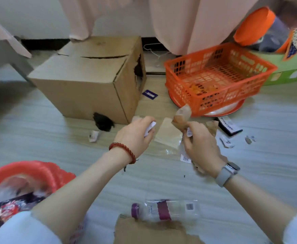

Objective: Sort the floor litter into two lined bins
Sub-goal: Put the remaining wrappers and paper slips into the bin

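Note:
My left hand (137, 133) grips a small white paper scrap (150, 128) just above the floor. My right hand (199, 145) holds a bunch of crumpled brown paper (182, 116) together with a white scrap. Between the hands a flat tan paper sheet (169, 133) lies on the floor. A clear plastic bottle with a purple cap (163, 210) lies near me, beside torn cardboard (153, 231). More scraps lie around: a white one (93, 136), a label (185, 158), torn bits (226, 142). A red-lined bin (43, 170) with wrappers inside stands at the lower left.
A worn cardboard box (91, 80) stands ahead on the left. An orange plastic basket (218, 76) sits on a red-rimmed dish at the right. A blue card (149, 94) lies between them, a black packet (229, 126) to the right. Curtains hang behind.

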Available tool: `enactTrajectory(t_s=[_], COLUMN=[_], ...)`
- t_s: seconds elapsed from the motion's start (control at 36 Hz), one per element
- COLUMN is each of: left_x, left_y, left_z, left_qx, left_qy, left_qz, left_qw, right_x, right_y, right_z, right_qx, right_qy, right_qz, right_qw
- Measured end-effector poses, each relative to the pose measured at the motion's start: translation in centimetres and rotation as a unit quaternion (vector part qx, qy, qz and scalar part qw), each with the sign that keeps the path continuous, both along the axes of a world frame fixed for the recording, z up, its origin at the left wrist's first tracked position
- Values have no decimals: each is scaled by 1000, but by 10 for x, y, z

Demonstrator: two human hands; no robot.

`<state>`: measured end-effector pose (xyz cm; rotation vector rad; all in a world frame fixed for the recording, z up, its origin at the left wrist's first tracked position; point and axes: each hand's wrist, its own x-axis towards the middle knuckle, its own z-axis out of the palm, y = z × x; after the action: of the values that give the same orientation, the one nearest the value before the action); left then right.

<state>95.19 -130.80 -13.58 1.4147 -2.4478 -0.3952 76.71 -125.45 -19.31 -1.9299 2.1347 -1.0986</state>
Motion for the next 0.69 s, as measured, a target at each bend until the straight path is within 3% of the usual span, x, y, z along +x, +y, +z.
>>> enactTrajectory(t_s=[0.08, 0.17, 0.36, 0.44, 0.5, 0.58, 0.64, 0.69], left_x=[55, 118, 255, 294, 314, 339, 352, 363], left_y=[2, 16, 69, 94, 106, 118, 122, 126], left_z=[27, 48, 49, 34, 21, 1, -4, -2], left_qx=[-26, -43, -63, -49, 2, 67, 97, 103], left_qy=[7, 49, 70, 83, 38, -27, 5, 70], left_qz=[31, 91, 225, 247, 234, 217, 212, 220], left_qw=[999, 994, 970, 964, 971, 973, 972, 967], right_x=[63, 131, 270, 311, 335, 357, 359, 355], right_y=[-20, -33, -25, -17, -10, -3, 0, 2], right_z=[30, 56, 98, 98, 89, 66, 57, 61], right_qx=[-13, 28, 110, 167, 216, 226, 221, 218], right_qy=[-19, -94, -355, -411, -358, -119, -14, 2], right_qz=[74, 153, 248, 259, 281, 333, 344, 352], right_qw=[997, 983, 895, 858, 864, 908, 913, 910])
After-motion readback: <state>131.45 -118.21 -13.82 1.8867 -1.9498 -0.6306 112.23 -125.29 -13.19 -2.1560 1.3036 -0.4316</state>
